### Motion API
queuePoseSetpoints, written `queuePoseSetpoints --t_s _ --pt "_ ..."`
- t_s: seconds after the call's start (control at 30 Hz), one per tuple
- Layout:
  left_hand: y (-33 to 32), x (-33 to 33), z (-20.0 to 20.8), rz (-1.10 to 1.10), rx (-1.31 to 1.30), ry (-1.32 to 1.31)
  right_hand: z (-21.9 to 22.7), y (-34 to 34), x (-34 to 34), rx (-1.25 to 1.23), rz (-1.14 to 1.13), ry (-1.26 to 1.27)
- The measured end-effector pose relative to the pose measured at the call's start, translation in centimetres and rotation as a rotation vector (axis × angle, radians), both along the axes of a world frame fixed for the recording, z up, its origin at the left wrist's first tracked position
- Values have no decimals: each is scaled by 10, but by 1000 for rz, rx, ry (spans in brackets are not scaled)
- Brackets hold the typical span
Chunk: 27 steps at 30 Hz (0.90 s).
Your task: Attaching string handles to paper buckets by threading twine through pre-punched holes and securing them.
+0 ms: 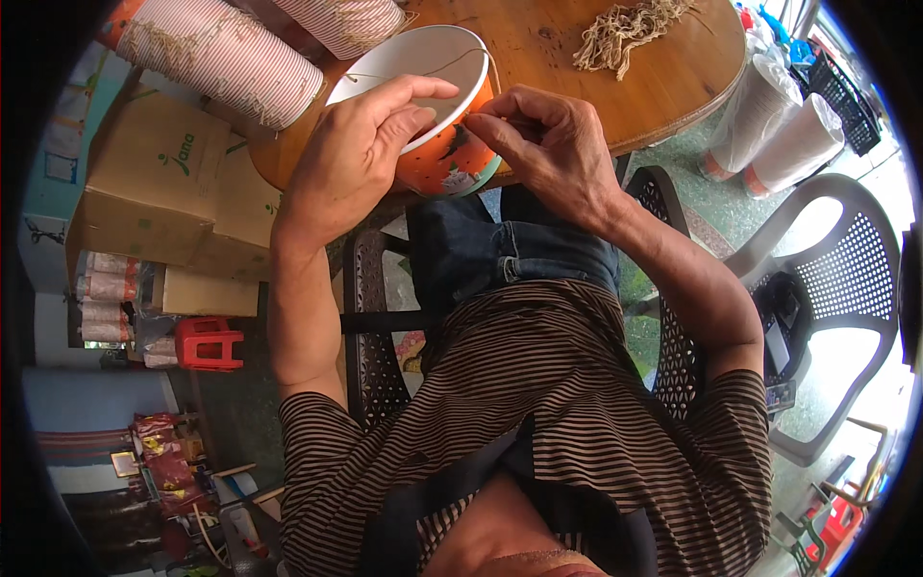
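Note:
A paper bucket [435, 165], orange with dark and white printing outside and white inside, tilts at the table's near edge above my lap. A thin tan cord [456, 63] crosses its mouth between the two sides. My left hand [354, 144] is closed at the bucket's left side, thumb by the rim and index finger reaching over the opening; its other fingers are mostly hidden. At the right side, my right hand [556, 144] pinches with thumb and bent index finger against the outer wall, where the cord comes over the rim. The pinched cord end is hardly visible.
Stacked striped paper buckets [226, 60] with cords lie on the wooden table [538, 38] at far left. A bundle of loose cords [630, 37] lies at far right. Cardboard boxes [154, 163] stand left; a grey plastic chair [841, 260] and bagged stacks [793, 144] stand right.

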State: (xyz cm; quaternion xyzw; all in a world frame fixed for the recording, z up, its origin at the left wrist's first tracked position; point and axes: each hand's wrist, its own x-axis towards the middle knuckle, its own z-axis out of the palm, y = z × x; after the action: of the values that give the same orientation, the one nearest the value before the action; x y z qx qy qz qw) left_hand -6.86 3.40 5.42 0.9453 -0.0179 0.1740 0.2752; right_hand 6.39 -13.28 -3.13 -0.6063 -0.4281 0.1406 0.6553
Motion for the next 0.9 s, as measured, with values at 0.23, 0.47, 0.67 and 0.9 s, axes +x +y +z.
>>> queuePoseSetpoints --t_s 0.23,0.47,0.67,0.9 --pt "1 14 16 -58 94 148 5 -3 0 -28 -1 -48" --pt "-1 22 20 -67 199 142 5 -3 1 -28 14 -21" --pt "-3 18 20 31 280 71 8 -5 3 -49 42 -7" --pt "-4 16 8 -104 -402 -170 -9 11 7 170 10 -181"
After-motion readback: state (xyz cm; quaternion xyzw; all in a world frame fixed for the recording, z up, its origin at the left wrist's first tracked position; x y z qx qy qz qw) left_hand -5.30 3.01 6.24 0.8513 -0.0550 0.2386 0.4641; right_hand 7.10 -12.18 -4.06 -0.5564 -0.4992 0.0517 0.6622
